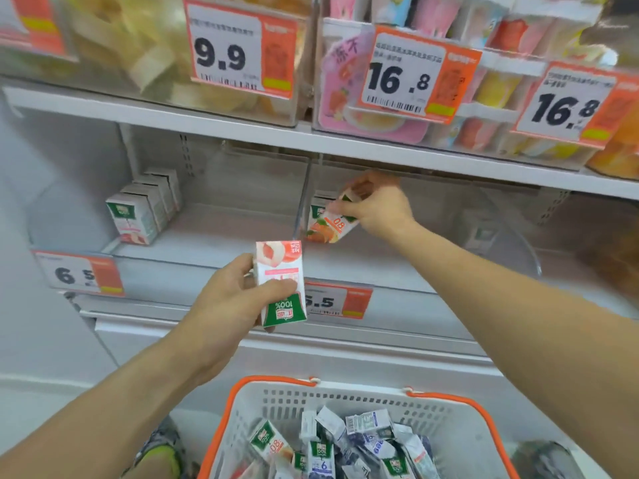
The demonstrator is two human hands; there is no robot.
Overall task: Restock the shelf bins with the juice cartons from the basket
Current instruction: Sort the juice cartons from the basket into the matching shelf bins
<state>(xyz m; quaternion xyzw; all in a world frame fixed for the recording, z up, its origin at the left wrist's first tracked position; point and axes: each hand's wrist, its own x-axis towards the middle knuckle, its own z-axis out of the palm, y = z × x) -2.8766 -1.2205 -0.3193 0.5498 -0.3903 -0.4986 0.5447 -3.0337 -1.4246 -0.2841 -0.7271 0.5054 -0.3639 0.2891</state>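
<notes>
Price tags (401,79) front upper-shelf fruit cups (498,88).

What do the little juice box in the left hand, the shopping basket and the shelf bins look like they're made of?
The small peach-print juice carton in the left hand looks like glossy printed paperboard: sharp folded edges, flat faces. The grey perforated basket with orange rim seems moulded plastic, judging by its even slots and matte walls. The clear shelf bin looks like transparent acrylic or similar plastic; cartons show through it.
</notes>
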